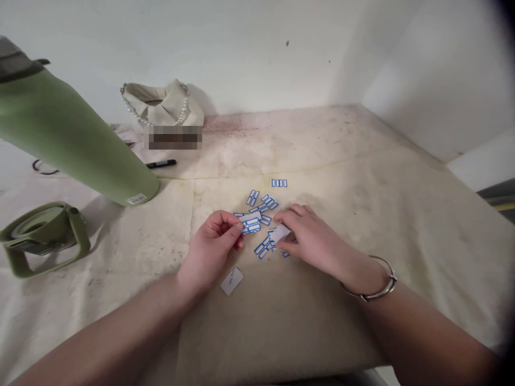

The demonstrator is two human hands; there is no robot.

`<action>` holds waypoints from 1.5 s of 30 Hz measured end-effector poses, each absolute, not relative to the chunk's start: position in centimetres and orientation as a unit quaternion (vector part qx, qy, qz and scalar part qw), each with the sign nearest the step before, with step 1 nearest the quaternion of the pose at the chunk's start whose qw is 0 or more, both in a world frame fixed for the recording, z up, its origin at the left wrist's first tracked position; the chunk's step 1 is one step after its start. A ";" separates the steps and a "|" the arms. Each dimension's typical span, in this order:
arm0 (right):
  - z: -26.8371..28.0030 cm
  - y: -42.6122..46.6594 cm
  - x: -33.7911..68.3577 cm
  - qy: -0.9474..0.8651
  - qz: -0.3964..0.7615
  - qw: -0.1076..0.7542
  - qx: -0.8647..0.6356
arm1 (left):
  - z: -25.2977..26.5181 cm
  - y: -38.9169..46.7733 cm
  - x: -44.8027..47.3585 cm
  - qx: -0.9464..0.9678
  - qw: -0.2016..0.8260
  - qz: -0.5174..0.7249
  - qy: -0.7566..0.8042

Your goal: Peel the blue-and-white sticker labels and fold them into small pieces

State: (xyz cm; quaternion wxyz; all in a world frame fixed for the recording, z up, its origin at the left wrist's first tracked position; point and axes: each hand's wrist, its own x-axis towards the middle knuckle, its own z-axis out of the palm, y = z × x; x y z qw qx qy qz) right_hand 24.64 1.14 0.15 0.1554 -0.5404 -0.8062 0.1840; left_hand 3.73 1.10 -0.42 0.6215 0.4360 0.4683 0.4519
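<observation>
Between the thumb and fingers of my left hand (pixel 215 241) is a sheet of blue-bordered white stickers (pixel 251 223). My right hand (pixel 309 233), with a metal bangle on its wrist, pinches a small white paper piece (pixel 280 232) whose plain side shows. Under and around my fingertips lie several loose sticker pieces (pixel 263 247) with blue frames, some overlapping. One sticker strip (pixel 279 183) lies apart, farther back. Nearer to me, below my left hand, rests a white piece with dark printing (pixel 232 281), too small to read.
A tall green bottle (pixel 76 128) stands at the left, with its green handled lid (pixel 44 236) on the cloth-covered table (pixel 341 177). Behind are a black marker (pixel 161 163) and a cream handbag (pixel 161 104) with a beaded strap, against the white wall. A blurred patch hides something before the bag.
</observation>
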 end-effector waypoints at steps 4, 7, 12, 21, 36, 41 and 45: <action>0.3 1.3 24.9 -0.804 0.200 0.141 -0.541 | -0.5 1.1 3.7 0.440 0.617 0.453 0.469; 0.4 1.5 25.1 -0.804 0.211 0.152 -0.535 | -0.5 1.1 3.7 0.442 0.619 0.448 0.470; 1.0 1.5 25.6 -0.742 0.307 0.197 -0.562 | -0.4 1.1 3.7 0.446 0.617 0.440 0.476; 2.4 0.1 24.2 -0.708 0.269 0.364 -0.542 | 0.3 0.5 4.0 0.426 0.662 0.390 0.477; 1.2 -0.8 21.5 -0.851 0.098 0.386 -0.342 | 0.8 0.2 4.2 0.363 0.734 0.376 0.432; 1.0 -0.5 21.9 -0.860 0.110 0.365 -0.339 | 0.9 0.3 4.1 0.324 0.757 0.391 0.412; 1.1 -0.2 22.5 -0.866 0.159 0.341 -0.331 | 1.0 0.4 4.0 0.317 0.766 0.380 0.411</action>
